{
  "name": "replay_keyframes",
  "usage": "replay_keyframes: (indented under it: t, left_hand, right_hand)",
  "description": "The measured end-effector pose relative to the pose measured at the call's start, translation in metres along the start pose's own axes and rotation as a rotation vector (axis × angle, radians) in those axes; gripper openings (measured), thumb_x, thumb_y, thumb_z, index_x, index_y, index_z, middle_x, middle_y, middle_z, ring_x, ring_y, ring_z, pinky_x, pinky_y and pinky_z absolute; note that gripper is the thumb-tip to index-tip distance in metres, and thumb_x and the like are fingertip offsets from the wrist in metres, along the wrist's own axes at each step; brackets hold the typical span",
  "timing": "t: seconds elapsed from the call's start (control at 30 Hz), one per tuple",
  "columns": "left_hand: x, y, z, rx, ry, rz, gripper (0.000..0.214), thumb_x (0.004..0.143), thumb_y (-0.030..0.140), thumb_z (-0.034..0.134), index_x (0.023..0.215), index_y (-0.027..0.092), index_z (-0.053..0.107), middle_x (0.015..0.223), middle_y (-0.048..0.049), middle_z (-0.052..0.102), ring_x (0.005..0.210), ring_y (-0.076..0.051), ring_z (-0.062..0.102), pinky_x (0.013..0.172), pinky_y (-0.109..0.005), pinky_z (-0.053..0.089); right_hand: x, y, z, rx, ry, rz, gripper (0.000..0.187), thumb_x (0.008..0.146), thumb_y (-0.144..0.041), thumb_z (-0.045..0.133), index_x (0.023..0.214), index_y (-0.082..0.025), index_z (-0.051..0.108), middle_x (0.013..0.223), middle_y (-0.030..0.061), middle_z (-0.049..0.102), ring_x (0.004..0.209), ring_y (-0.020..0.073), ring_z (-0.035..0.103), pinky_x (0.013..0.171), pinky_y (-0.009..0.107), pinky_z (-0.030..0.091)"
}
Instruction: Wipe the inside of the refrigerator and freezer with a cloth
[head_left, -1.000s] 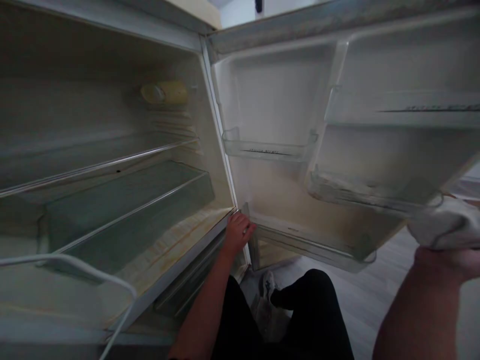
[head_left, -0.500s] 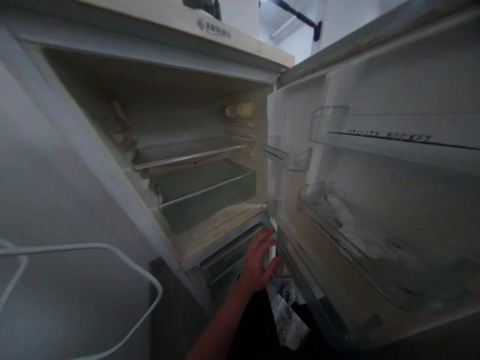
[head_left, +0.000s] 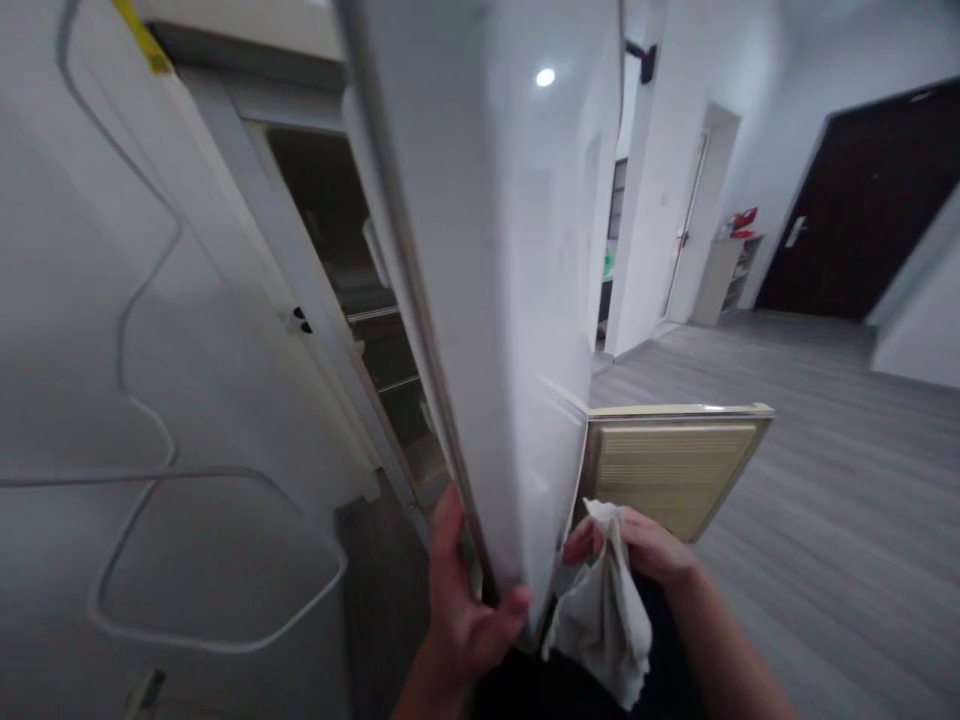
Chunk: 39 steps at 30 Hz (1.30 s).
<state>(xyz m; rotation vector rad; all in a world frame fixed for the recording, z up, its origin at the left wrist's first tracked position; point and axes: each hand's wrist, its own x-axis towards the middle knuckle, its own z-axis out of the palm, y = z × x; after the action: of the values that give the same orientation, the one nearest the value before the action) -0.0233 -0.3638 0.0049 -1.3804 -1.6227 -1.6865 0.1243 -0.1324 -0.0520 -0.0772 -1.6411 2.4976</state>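
Observation:
My left hand (head_left: 469,620) grips the lower edge of the upright white refrigerator door (head_left: 502,330), thumb on its outer face and fingers reaching round to the inner side. The door stands partly open, covering much of the refrigerator's interior (head_left: 322,210). Pinched in my right hand (head_left: 656,548) is a crumpled whitish cloth (head_left: 611,610), which hangs down just right of the door. Behind that hand, a smaller open door (head_left: 675,465) with a ribbed cream inner panel juts out to the right.
A white cable (head_left: 225,470) loops along the wall on the left. Grey wood-look floor (head_left: 810,450) stretches right to a dark door (head_left: 862,210). A low cabinet (head_left: 720,275) with red items on top stands by the far wall.
The refrigerator door has swung from wide open to partly open. My left hand has gone from hovering by the lower compartment to gripping the door's edge. My right hand and the cloth have come into view.

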Motion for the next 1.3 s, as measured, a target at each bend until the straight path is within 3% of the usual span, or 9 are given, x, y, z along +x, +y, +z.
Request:
replay_keyframes:
  t: [0.1, 0.23, 0.47, 0.6, 0.87, 1.03, 1.07, 1.17, 1.3]
  left_hand:
    - [0.006, -0.032, -0.018, 0.009, 0.1, -0.239, 0.08, 0.087, 0.046, 0.07, 0.154, 0.026, 0.032, 0.15, -0.0143, 0.046, 0.135, -0.03, 0.051, 0.113, -0.045, 0.043]
    - [0.027, -0.073, -0.029, 0.085, 0.179, -0.347, 0.082, 0.088, 0.045, 0.07, 0.155, 0.022, 0.028, 0.148, -0.0163, 0.048, 0.133, -0.029, 0.052, 0.116, -0.045, 0.04]
    - [0.044, -0.122, -0.046, 0.528, 0.121, 0.003, 0.116, 0.082, 0.036, 0.075, 0.161, 0.019, -0.008, 0.17, -0.0141, -0.01, 0.154, -0.035, -0.015, 0.126, -0.055, -0.005]
    - [0.05, -0.144, -0.053, 0.632, 0.168, 0.094, 0.106, 0.088, 0.035, 0.067, 0.162, 0.017, -0.006, 0.17, -0.0159, -0.006, 0.156, -0.035, -0.006, 0.127, -0.055, 0.001]
    - [0.058, -0.187, -0.056, 0.658, 0.204, -0.05, 0.107, 0.09, 0.056, 0.061, 0.161, 0.01, -0.005, 0.167, -0.0253, 0.003, 0.156, -0.034, 0.007, 0.127, -0.049, 0.01]
    - [0.034, -0.131, -0.009, 0.725, 0.292, -0.012, 0.101, 0.086, 0.041, 0.072, 0.162, 0.018, 0.01, 0.169, -0.0178, 0.01, 0.156, -0.036, 0.004, 0.127, -0.055, 0.004]
    - [0.024, -0.116, 0.007, 0.652, 0.23, -0.023, 0.094, 0.087, 0.038, 0.07, 0.161, 0.021, 0.016, 0.166, -0.0164, 0.023, 0.154, -0.034, 0.017, 0.127, -0.054, 0.013]
    - [-0.005, -0.091, 0.059, 0.356, -0.292, -0.232, 0.076, 0.092, 0.039, 0.065, 0.157, 0.026, 0.028, 0.15, -0.0125, 0.05, 0.141, -0.028, 0.046, 0.117, -0.047, 0.038]
    - [-0.027, -0.099, 0.1, 0.195, -0.344, -0.422, 0.082, 0.086, 0.043, 0.072, 0.154, 0.024, 0.031, 0.147, -0.0138, 0.052, 0.134, -0.027, 0.052, 0.112, -0.047, 0.043]
  right_hand:
    - [0.021, 0.025, 0.01, -0.019, -0.141, 0.061, 0.052, 0.09, -0.058, 0.066, 0.098, -0.007, 0.076, 0.106, 0.0174, 0.073, 0.09, 0.0218, 0.071, 0.082, 0.03, 0.054]
    - [0.042, 0.056, 0.006, 0.191, 0.05, 0.173, 0.05, 0.08, -0.052, 0.08, 0.104, -0.009, 0.073, 0.095, 0.0123, 0.075, 0.08, 0.0179, 0.071, 0.076, 0.026, 0.053]
    - [0.077, 0.082, -0.004, 0.402, 0.253, 0.264, 0.04, 0.076, -0.041, 0.086, 0.098, -0.011, 0.071, 0.093, 0.0097, 0.075, 0.08, 0.0198, 0.071, 0.075, 0.028, 0.054]
    - [0.106, 0.083, 0.001, 0.462, 0.274, 0.262, 0.037, 0.08, -0.04, 0.082, 0.101, -0.012, 0.07, 0.096, 0.0111, 0.076, 0.084, 0.0226, 0.073, 0.078, 0.03, 0.055]
    - [0.128, 0.071, -0.004, 0.738, 0.219, 0.117, 0.047, 0.086, -0.055, 0.07, 0.113, -0.016, 0.071, 0.117, 0.0107, 0.073, 0.122, 0.0275, 0.063, 0.11, 0.042, 0.046]
    - [0.12, 0.067, -0.007, 0.71, 0.219, -0.112, 0.052, 0.091, -0.063, 0.06, 0.125, -0.024, 0.068, 0.134, 0.0067, 0.065, 0.138, 0.0246, 0.05, 0.119, 0.045, 0.036]
    - [0.118, 0.064, -0.005, 0.702, 0.225, -0.143, 0.054, 0.092, -0.064, 0.058, 0.128, -0.025, 0.067, 0.136, 0.0063, 0.064, 0.14, 0.0242, 0.048, 0.12, 0.045, 0.035]
    - [0.112, 0.057, 0.005, 0.679, 0.227, -0.178, 0.058, 0.091, -0.065, 0.058, 0.131, -0.024, 0.065, 0.139, 0.0072, 0.061, 0.142, 0.0252, 0.046, 0.121, 0.046, 0.033]
    - [0.102, 0.063, 0.007, 0.655, 0.266, -0.172, 0.061, 0.087, -0.066, 0.064, 0.127, -0.021, 0.068, 0.138, 0.0086, 0.062, 0.138, 0.0272, 0.049, 0.119, 0.045, 0.036]
